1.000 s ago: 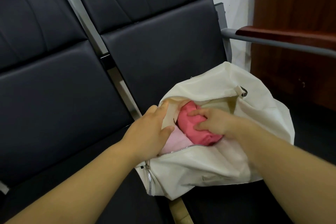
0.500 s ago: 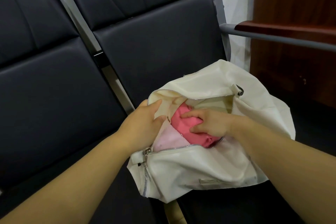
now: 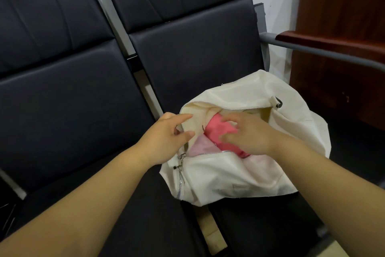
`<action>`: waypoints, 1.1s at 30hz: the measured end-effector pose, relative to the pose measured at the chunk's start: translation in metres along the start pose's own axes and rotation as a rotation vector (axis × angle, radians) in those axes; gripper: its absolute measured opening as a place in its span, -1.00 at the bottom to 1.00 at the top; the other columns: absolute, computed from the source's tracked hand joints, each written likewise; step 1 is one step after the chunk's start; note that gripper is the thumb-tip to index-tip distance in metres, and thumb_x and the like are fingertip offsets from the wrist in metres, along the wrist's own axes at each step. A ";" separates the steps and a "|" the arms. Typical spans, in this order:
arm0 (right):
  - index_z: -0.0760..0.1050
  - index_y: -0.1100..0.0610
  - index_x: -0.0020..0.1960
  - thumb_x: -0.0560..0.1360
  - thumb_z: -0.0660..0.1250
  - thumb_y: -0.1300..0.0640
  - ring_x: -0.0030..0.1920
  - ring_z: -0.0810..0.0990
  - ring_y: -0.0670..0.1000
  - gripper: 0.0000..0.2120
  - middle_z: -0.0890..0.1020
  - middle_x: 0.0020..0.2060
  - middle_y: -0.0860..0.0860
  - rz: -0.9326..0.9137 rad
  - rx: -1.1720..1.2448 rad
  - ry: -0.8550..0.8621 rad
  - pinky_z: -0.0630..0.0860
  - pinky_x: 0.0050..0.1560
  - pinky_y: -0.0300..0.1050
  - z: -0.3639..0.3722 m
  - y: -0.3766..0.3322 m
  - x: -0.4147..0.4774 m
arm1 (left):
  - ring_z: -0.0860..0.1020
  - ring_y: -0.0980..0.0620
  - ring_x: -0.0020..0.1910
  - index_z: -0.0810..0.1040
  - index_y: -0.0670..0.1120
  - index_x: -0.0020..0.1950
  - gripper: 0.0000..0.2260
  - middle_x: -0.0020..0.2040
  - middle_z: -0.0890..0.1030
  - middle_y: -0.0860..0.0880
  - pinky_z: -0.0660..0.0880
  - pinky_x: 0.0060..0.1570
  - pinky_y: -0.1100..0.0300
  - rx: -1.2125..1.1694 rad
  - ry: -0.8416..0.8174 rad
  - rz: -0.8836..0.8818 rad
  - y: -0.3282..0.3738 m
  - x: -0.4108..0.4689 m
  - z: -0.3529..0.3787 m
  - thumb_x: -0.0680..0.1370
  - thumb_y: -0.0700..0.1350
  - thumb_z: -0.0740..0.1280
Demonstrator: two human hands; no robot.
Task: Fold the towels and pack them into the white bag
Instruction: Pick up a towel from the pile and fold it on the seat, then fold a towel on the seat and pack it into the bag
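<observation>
Left hand (image 3: 166, 138): grasps the left end of the white bag (image 3: 229, 177) at its mouth. The forefinger lies along the upper edge of the fabric flap, the thumb presses on the flap from the near side, and the other fingers curl behind it. The flap is pulled out to the left, which holds the mouth wide.

Right hand (image 3: 248, 133): released, with the fingers spread and holding nothing. It is inside the bag's mouth, over the dark pink towel (image 3: 218, 129). The fingers are blurred, so it cannot be told whether they touch the towel.

Bag contents: the dark pink towel lies bunched in the middle of the opening. A light pink towel (image 3: 200, 148) lies just beside it, toward the near left corner, partly under the dark pink one. Both are inside the bag, below the line of the zip (image 3: 239, 108), which is fully undone. The zip pull (image 3: 182, 156) hangs at the left end, just beneath the left hand.

Bag position: it lies on its side on the cushion of the right-hand seat (image 3: 260, 225) of a row of black padded seats. A grey armrest (image 3: 312, 48) runs past on the right, with a brown wooden panel (image 3: 343, 27) behind it.
</observation>
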State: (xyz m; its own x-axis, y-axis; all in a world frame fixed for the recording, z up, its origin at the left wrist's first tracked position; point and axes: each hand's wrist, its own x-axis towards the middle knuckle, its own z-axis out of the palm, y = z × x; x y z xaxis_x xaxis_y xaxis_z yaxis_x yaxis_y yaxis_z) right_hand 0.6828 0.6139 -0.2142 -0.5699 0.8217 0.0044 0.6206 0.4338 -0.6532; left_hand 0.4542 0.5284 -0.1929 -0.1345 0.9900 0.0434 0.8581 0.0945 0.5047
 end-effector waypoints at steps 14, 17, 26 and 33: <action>0.36 -0.06 0.49 0.49 0.41 -0.20 0.43 0.37 0.03 -0.38 0.39 0.46 -0.08 -0.351 -0.244 -0.064 0.40 0.40 0.02 0.136 -0.199 -0.060 | 0.39 0.06 0.38 0.18 0.14 0.61 -0.38 0.45 0.33 0.10 0.43 0.33 0.08 0.307 0.167 -0.275 -0.135 -0.251 -0.106 0.59 0.22 0.29; 0.30 -0.07 0.53 0.51 0.39 -0.19 0.47 0.32 0.07 -0.35 0.32 0.51 -0.07 -0.410 -0.275 -0.236 0.39 0.42 0.06 0.198 -0.256 -0.064 | 0.42 -0.02 0.37 0.22 0.11 0.60 -0.34 0.41 0.39 0.03 0.45 0.32 0.02 0.400 0.166 -0.420 -0.188 -0.319 -0.131 0.55 0.28 0.29; 0.34 0.00 0.52 0.51 0.42 -0.11 0.48 0.33 0.10 -0.36 0.34 0.49 0.01 -0.599 -0.168 -0.485 0.36 0.43 -0.01 0.356 -0.415 -0.078 | 0.48 -0.18 0.29 0.45 0.07 0.45 -0.25 0.32 0.50 -0.03 0.47 0.25 -0.09 0.444 0.397 -0.715 -0.291 -0.472 -0.204 0.35 0.41 0.12; 0.45 0.06 0.41 0.48 0.41 0.04 0.32 0.47 0.07 -0.49 0.50 0.31 0.05 -0.649 -0.016 -0.434 0.39 0.25 -0.15 0.410 -0.515 -0.051 | 0.43 -0.19 0.35 0.46 0.02 0.45 -0.29 0.33 0.49 -0.14 0.39 0.36 -0.13 0.272 0.689 -0.790 -0.351 -0.499 -0.229 0.38 0.35 0.18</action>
State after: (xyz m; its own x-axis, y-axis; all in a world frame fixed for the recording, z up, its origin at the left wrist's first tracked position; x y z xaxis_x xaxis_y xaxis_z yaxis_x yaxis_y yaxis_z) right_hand 0.1714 0.1970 -0.1883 -0.9792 0.1850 0.0837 0.0965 0.7865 -0.6100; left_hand 0.1066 -0.0230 -0.1941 -0.8745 0.3750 0.3075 0.4761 0.7843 0.3978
